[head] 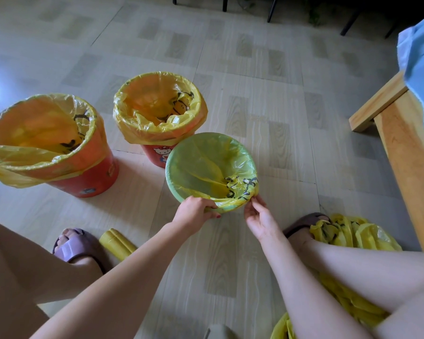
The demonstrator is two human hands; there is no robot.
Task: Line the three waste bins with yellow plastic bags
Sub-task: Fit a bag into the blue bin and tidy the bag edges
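Three bins stand on the floor. The red bin (pixel 93 177) at the left and the red cartoon bin (pixel 157 155) behind the middle each carry a yellow bag folded over the rim. The green bin (pixel 173 177) nearest me has a yellow bag (pixel 206 167) with black print inside it, its edge draped over the near rim. My left hand (pixel 195 212) grips the bag edge at the near rim. My right hand (pixel 258 216) pinches the bag edge at the rim's right side.
A roll of yellow bags (pixel 116 243) lies by my left foot in a purple slipper (pixel 76 245). Loose yellow bags (pixel 353 233) are heaped by my right foot. A wooden bed frame (pixel 406 152) with blue bedding stands at the right; dark chair legs stand at the far edge.
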